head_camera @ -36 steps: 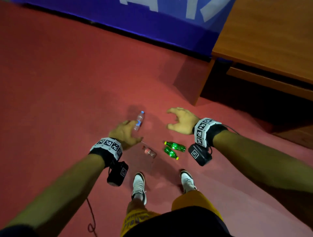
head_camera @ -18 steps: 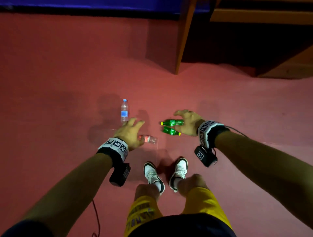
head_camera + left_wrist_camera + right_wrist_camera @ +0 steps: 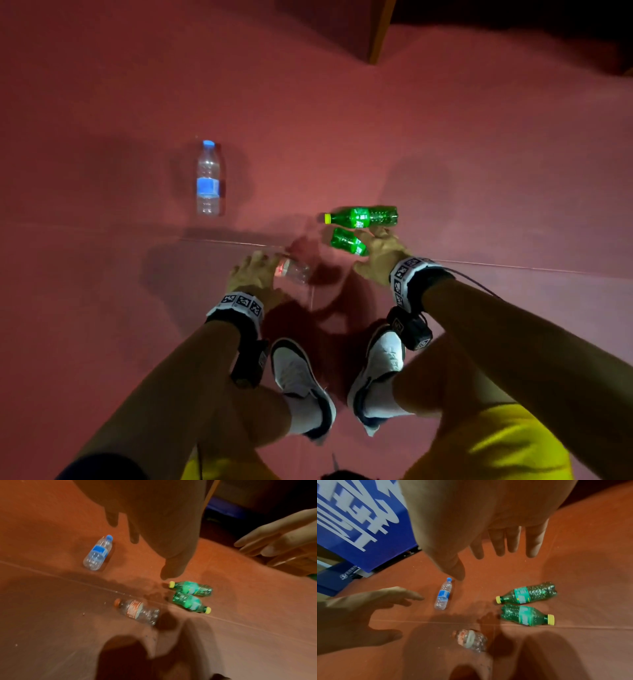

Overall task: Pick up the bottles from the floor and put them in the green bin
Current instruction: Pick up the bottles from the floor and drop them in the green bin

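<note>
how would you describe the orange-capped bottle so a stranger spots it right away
On the red floor, just ahead of the person's white shoes, lie four bottles. The orange-capped bottle lies nearest, under the left hand: clear, unlike the two green bottles, and its label is orange, not blue.

Yellow shorts (image 3: pixel 496 445), white sneakers (image 3: pixel 298 373), tagged wristbands (image 3: pixel 239 303)

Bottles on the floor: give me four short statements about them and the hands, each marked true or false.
1. Four bottles lie on the floor. True.
2. The blue-capped bottle stands upright. False: it lies on its side.
3. The two green bottles point their caps the same way. False: they point opposite ways.
4. Neither the left hand nor the right hand has lifted a bottle. True.
</note>
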`<state>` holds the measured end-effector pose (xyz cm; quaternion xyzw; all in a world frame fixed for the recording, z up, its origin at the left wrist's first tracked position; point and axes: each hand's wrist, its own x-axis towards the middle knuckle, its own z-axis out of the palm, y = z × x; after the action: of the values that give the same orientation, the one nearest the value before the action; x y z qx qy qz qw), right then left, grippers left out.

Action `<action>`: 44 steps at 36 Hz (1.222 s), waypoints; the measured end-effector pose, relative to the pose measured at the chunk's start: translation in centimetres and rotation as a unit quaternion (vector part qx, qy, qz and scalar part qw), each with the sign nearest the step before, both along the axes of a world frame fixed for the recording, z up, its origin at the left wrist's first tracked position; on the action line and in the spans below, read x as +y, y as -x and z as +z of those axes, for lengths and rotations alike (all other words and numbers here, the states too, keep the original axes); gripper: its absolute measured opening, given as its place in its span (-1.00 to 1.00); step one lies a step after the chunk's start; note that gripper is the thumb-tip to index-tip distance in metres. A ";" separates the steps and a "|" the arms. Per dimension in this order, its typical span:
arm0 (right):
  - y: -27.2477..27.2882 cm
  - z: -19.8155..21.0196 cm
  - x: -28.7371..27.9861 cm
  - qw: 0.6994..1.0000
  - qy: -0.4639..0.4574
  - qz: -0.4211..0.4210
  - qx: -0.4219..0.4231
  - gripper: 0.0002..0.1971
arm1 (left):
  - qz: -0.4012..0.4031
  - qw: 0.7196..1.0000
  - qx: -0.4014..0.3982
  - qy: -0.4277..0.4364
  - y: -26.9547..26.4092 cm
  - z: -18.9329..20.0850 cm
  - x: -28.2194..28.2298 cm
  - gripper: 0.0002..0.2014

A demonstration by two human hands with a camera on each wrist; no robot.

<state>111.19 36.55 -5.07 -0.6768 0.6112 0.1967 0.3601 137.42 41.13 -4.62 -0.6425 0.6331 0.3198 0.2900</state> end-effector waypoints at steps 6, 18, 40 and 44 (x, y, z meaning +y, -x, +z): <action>0.2 -10.6 0.1 0.999 0.025 -0.007 0.026 -0.18 | 0.230 0.972 0.051 -0.018 -1.0 -10.8 1.3 -0.24; -1.0 -20.5 1.5 0.985 0.096 0.079 0.119 -0.15 | 0.317 0.939 0.128 0.048 2.6 -20.3 1.1 -0.47; -2.9 -21.9 4.1 0.936 0.053 -0.340 -0.079 0.13 | 0.371 0.911 0.158 0.085 2.3 -22.4 2.0 -0.49; -3.0 -22.6 4.0 0.935 0.042 -0.339 -0.092 -0.01 | 0.355 0.921 0.130 0.097 2.2 -22.0 1.6 -0.32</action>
<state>114.23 40.55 -27.63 -0.4588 0.7762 -0.0260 0.4316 135.24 42.71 -26.60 -0.8027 0.4235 0.4197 0.0089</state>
